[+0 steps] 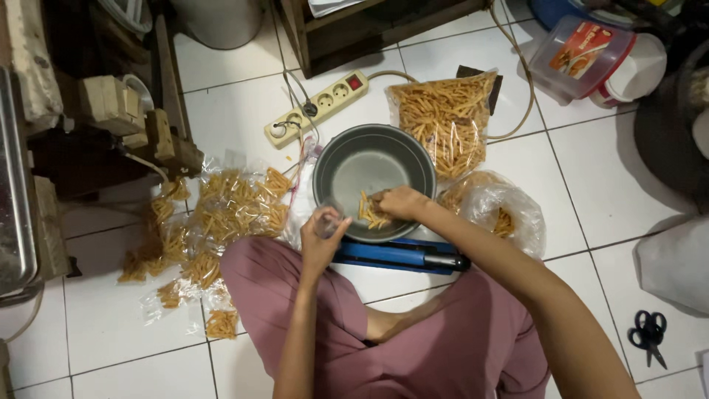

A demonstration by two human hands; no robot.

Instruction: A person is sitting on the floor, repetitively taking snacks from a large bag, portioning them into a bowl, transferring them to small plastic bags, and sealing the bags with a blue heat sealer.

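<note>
head view, looking down at a tiled floor (458,59), with the grey metal bowl (374,177) as landmark.

inside the bowl, at its near side: right hand (399,202), fingers bunched together on a small heap of yellow snack sticks (367,213). only few sticks left there, rest of the bowl bare.

just at the near-left rim of the bowl: left hand (323,235), fingers curled around a small clear plastic bag (326,222), holding its mouth up. cannot tell how much is in it.

probably very light, dry and brittle sticks, easy to break if squeezed; better taken loosely, in a pinch of several at once. thin and slippery bag, soft, best held at the mouth edge to keep it open.

left of the bowl: many small filled packets (221,222) of the same sticks, spread on the floor.
behind the bowl, to the right: a big clear bag (445,118), full of sticks.
right of the bowl: another big bag (496,210), almost empty, some sticks at the bottom.
just in front of the bowl: a blue bag sealer (399,255), lying flat.
behind the bowl, to the left: a white power strip (319,105) with cables plugged in.
far right and nearer than the bowl: black scissors (649,334).
far behind, to the right: a clear box with lid (576,59).
</note>
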